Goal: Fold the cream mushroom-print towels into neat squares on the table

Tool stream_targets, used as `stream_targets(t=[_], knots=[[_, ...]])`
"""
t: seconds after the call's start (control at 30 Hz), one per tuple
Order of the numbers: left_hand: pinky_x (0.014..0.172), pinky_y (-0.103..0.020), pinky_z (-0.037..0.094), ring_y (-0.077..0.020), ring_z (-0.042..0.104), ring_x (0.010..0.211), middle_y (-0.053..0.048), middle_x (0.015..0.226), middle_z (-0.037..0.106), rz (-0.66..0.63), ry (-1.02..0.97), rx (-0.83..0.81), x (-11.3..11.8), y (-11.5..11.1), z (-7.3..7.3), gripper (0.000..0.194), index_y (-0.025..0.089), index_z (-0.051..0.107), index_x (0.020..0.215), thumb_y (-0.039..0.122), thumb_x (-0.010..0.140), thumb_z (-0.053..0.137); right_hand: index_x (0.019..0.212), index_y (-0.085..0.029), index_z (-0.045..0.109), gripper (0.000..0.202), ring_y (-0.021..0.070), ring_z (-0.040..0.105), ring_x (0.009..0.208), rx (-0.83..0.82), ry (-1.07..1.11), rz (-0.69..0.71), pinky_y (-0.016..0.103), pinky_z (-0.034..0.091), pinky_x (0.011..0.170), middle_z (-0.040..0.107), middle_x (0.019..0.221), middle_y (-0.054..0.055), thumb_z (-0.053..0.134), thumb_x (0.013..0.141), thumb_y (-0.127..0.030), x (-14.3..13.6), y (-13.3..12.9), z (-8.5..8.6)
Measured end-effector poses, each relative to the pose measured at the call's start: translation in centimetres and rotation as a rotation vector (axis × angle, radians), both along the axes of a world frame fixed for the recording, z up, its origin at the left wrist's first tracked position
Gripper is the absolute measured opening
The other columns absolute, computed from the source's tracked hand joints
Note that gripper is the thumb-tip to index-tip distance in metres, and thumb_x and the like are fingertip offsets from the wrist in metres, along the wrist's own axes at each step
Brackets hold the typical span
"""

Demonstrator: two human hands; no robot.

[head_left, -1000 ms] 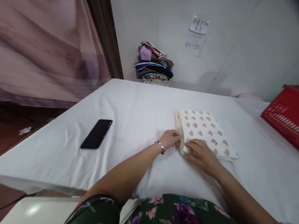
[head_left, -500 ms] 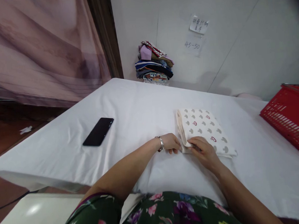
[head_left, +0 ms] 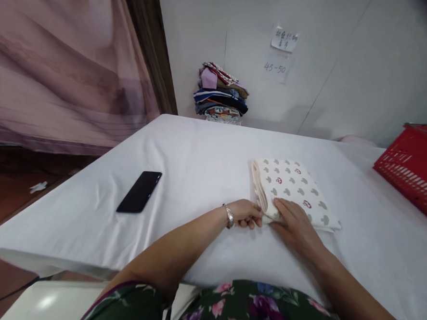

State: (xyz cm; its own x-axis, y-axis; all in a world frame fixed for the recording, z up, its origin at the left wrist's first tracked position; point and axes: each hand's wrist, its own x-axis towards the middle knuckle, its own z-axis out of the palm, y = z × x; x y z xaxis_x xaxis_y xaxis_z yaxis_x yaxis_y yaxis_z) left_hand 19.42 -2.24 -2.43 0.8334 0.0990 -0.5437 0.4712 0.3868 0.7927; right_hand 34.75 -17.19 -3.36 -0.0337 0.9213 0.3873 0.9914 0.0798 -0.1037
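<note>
White patterned cloth (head_left: 295, 189), folded, both hands touching

My left hand (head_left: 246, 214) curls its fingertips under the near corner of the folded cloth (head_left: 294, 192), so I cannot see whether they pinch it; my right hand (head_left: 295, 218) lies over that same corner and hides the edge beneath; the red basket (head_left: 413, 172) at the right of the frame is cut off by the edge, its inside out of sight; the paper notes (head_left: 281, 52) on the wall, upper middle, carry writing too small to read, save "45-50"; the pile of clothes (head_left: 219, 93) at the far end is too small to tell piece from piece; both my forearms run out at the bottom edge.
</note>
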Motion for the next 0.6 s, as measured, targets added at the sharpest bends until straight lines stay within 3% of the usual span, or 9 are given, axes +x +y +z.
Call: stream_targets(t=[0.1, 0.23, 0.33, 0.47, 0.6], knots=[[0.032, -0.015, 0.019, -0.0086, 0.053, 0.038, 0.001, 0.058, 0.062, -0.013, -0.02, 0.045, -0.2, -1.0, -0.1, 0.015, 0.017, 0.049, 0.084, 0.02, 0.072, 0.057, 0.133, -0.02, 0.034, 0.052, 0.0274, 0.047, 0.116, 0.017, -0.019, 0.036, 0.046, 0.036, 0.095, 0.051, 0.126, 0.014, 0.049, 0.084, -0.029, 0.2, 0.0, 0.0], [0.033, -0.016, 0.028, -0.0092, 0.055, 0.038, 0.003, 0.057, 0.061, 0.174, -0.07, 0.169, 0.1, -2.6, 0.1, 0.034, 0.015, 0.047, 0.108, 0.014, 0.074, 0.053, 0.136, -0.02, 0.029, 0.059, 0.0271, 0.043, 0.12, 0.008, -0.074, 0.018, 0.048, 0.028, 0.1, 0.049, 0.13, 0.013, 0.05, 0.083, -0.032, 0.3, -0.1, -0.1], [0.033, -0.016, 0.029, -0.0085, 0.053, 0.036, 0.004, 0.053, 0.059, 0.279, -0.115, 0.204, 0.3, -3.0, 0.3, 0.031, 0.013, 0.05, 0.106, 0.017, 0.075, 0.053, 0.139, -0.019, 0.023, 0.066, 0.0291, 0.04, 0.123, 0.02, -0.111, -0.047, 0.051, 0.022, 0.102, 0.046, 0.133, 0.013, 0.051, 0.082, -0.036, 0.3, -0.3, -0.6], [0.032, -0.015, 0.028, -0.0082, 0.052, 0.035, 0.004, 0.048, 0.054, 0.243, -0.145, 0.269, 0.2, -2.4, 0.4, 0.009, 0.013, 0.056, 0.079, 0.02, 0.074, 0.053, 0.138, -0.017, 0.025, 0.062, 0.0269, 0.045, 0.119, 0.046, -0.107, -0.074, 0.046, 0.027, 0.101, 0.05, 0.129, 0.014, 0.048, 0.083, -0.03, 0.5, -0.3, -1.0], [0.034, -0.014, 0.033, -0.0077, 0.053, 0.038, 0.003, 0.053, 0.056, 0.106, -0.157, 0.324, -0.3, -2.0, 0.2, 0.016, 0.014, 0.058, 0.085, 0.025, 0.074, 0.055, 0.134, -0.015, 0.032, 0.055, 0.0246, 0.051, 0.111, 0.081, -0.057, -0.075, 0.042, 0.036, 0.095, 0.056, 0.12, 0.012, 0.046, 0.082, -0.025, 0.8, -0.1, -0.9]])
